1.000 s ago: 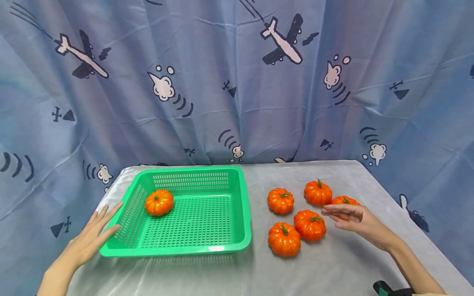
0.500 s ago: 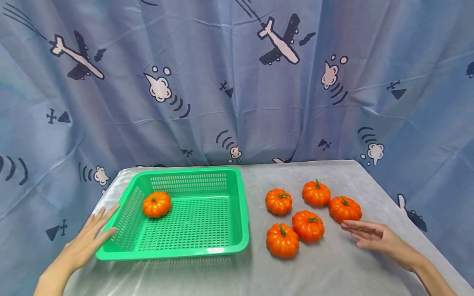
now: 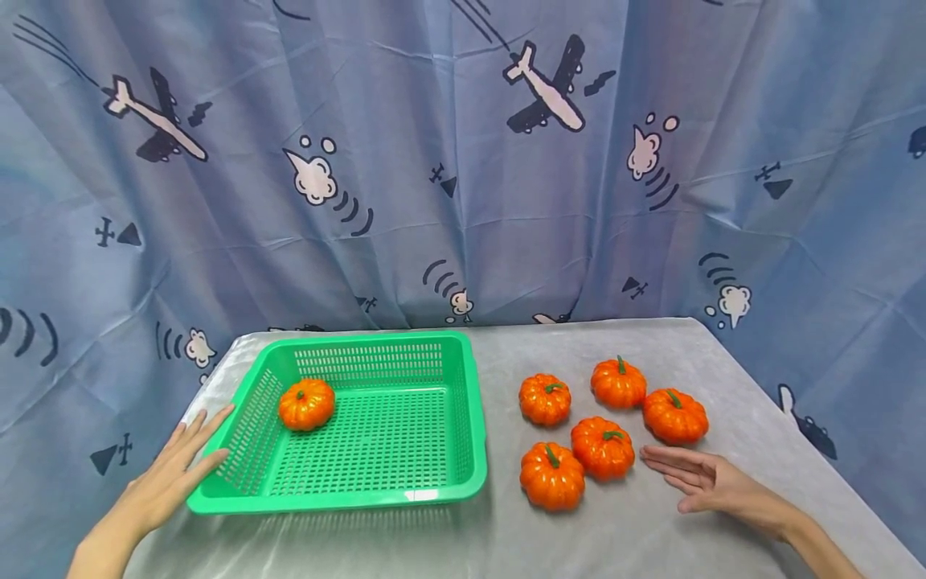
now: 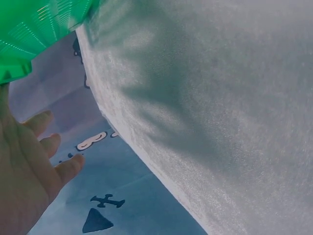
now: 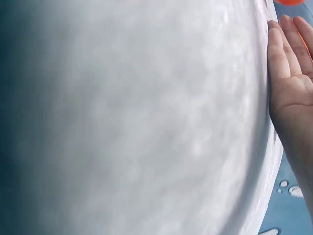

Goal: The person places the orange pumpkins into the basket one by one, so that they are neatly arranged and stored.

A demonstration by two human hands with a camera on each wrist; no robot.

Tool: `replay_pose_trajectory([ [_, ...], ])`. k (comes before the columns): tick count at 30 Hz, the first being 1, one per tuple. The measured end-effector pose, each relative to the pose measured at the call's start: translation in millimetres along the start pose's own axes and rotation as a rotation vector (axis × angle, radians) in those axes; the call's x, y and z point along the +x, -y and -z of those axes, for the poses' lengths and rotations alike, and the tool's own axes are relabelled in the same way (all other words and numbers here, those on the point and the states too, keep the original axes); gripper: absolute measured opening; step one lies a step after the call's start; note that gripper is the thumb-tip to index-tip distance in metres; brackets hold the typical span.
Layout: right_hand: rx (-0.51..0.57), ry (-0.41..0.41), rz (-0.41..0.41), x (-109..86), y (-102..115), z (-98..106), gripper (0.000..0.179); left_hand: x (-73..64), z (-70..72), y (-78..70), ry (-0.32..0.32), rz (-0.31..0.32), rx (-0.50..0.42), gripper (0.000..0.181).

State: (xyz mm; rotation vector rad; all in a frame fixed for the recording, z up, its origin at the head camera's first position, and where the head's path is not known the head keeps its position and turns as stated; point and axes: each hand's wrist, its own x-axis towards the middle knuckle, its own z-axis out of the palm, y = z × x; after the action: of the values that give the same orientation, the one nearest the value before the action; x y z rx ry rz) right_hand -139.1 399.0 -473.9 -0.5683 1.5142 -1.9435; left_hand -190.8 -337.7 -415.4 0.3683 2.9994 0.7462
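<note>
Orange pumpkins [image 3: 603,448] sit on the tabletop [image 3: 615,543] by the right hand [image 3: 702,480], fingers close together. We see the green basket [image 3: 249,438] wall between the left hand [image 3: 165,479], fingers apart, and another pumpkin [image 3: 307,404]. Blue curtain [image 3: 391,241] hangs behind.

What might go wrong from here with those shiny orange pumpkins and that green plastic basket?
Two possible slips. The front shiny, ribbed orange pumpkin sits close beside another orange pumpkin, so the right hand might bump one while grasping the other. The green slotted plastic basket sits near the left edge of the grey-covered table, so a tug by the left hand at its rim might pull it over.
</note>
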Motion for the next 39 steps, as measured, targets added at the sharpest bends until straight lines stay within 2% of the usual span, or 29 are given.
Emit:
replay_pose_trajectory([
  [5, 0.003, 0.016, 0.02, 11.8, -0.4, -6.6, 0.063, -0.9, -0.6, 0.4, 0.001, -0.001, -0.008, 0.062],
  [9, -0.009, -0.007, 0.004, 21.0, -1.0, -9.4, 0.065, -1.1, -1.9, 0.6, -0.001, -0.001, -0.012, 0.062],
  [12, -0.036, -0.019, 0.025, 26.4, -3.1, -8.9, 0.068, -0.6, -2.3, 0.6, -0.005, 0.0, -0.007, 0.062],
  [16, -0.092, -0.063, 0.045, 32.2, -3.9, -7.7, 0.069, -0.5, -2.1, 0.0, -0.006, 0.004, -0.004, 0.062],
  [23, -0.208, -0.185, -0.031, 44.6, 0.7, -9.6, 0.081, -1.0, -1.4, -0.5, -0.003, 0.011, -0.008, 0.062],
  [31, -0.373, -0.209, -0.025, 63.9, 1.4, -5.7, 0.085, 0.2, -2.8, -0.5, -0.017, -0.01, -0.031, 0.062],
  [39, -0.476, -0.212, -0.01, 82.0, -0.5, -3.6, 0.085, 0.4, -3.8, -0.2, -0.018, 0.002, -0.047, 0.062],
])
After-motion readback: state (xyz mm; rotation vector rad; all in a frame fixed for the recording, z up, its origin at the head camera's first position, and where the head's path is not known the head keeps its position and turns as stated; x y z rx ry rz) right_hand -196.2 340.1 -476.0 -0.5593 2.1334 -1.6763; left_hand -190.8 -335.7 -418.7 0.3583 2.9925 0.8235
